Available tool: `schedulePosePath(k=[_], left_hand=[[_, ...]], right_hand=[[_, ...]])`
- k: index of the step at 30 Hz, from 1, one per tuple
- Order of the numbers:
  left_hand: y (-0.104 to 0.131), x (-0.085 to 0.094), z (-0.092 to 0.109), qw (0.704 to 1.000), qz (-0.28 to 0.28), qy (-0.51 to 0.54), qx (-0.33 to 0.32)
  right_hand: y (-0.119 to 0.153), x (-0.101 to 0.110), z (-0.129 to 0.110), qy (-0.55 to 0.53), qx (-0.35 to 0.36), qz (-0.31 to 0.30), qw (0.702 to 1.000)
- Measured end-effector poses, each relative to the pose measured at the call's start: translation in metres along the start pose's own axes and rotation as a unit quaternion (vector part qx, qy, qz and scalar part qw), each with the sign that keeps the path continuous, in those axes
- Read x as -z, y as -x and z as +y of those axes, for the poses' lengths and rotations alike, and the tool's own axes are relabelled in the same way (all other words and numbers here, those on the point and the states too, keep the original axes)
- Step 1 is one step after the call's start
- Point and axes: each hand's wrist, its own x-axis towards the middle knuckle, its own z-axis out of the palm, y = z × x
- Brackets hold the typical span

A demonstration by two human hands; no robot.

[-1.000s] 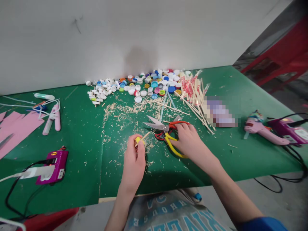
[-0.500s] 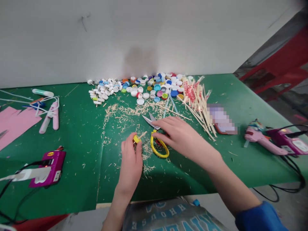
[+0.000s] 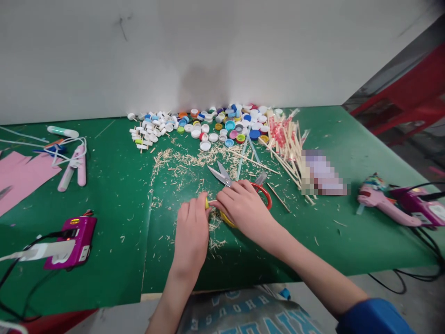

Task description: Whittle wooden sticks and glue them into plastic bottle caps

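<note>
Left hand (image 3: pixel 192 227), centre of frame, is closed in a pinch on a small yellow cap (image 3: pixel 206 202). Only a sliver of the cap shows past the fingertips. Right hand (image 3: pixel 243 207) sits just right of it, fingers curled in, tips meeting the left hand at the cap. It looks to be gripping something small there, but what exactly is hidden.

Step, as I read it: fitting or adjusting a short wooden stub in the cap, both hands working the same spot. The stub isn't visible now, so I can't give its direction or long axis. The cap is too covered to tell which way it faces.

Scissors (image 3: pixel 222 175) lie on the green table (image 3: pixel 114 185) under and behind the right hand. Blades are slightly parted, tips toward upper left of frame, long axis running upper left to lower right. The red handle loop (image 3: pixel 266 195) pokes out right of the hand.

Next move probably needs a firm pinch on the cap and a straight push or twist along the stub, with the scissors left clear.

Wood shavings (image 3: pixel 184 162) are scattered above the hands. The bottle cap pile (image 3: pixel 225 123) and wooden sticks (image 3: pixel 288 144) sit upper centre. Glue guns: lower left (image 3: pixel 71 241) and far right (image 3: pixel 385 204).
</note>
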Motion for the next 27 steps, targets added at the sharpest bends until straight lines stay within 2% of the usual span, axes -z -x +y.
schedulePosePath(k=[10,14,16,20,23,27], left_hand=[[0.013,-0.004,-0.002,1.0,-0.016,-0.019,0.009],[0.022,-0.012,0.002,0.999,0.039,-0.026,-0.003],[0.025,-0.015,0.008,0.998,0.064,-0.009,0.004],[0.024,-0.014,0.017,0.995,0.053,0.072,0.05],[0.021,-0.011,0.014,0.989,0.058,0.107,0.085],[0.019,-0.008,0.006,0.984,0.067,0.143,0.083]], right_hand=[[0.014,-0.012,-0.022,0.02,-0.052,0.027,0.998],[0.018,-0.017,-0.029,0.012,-0.073,0.052,0.996],[0.018,-0.016,-0.03,0.003,-0.09,0.065,0.994],[0.017,-0.009,-0.023,0.004,-0.127,0.066,0.99],[0.017,-0.007,-0.018,-0.023,-0.132,0.053,0.99],[0.02,-0.011,-0.016,-0.121,-0.13,0.031,0.984]])
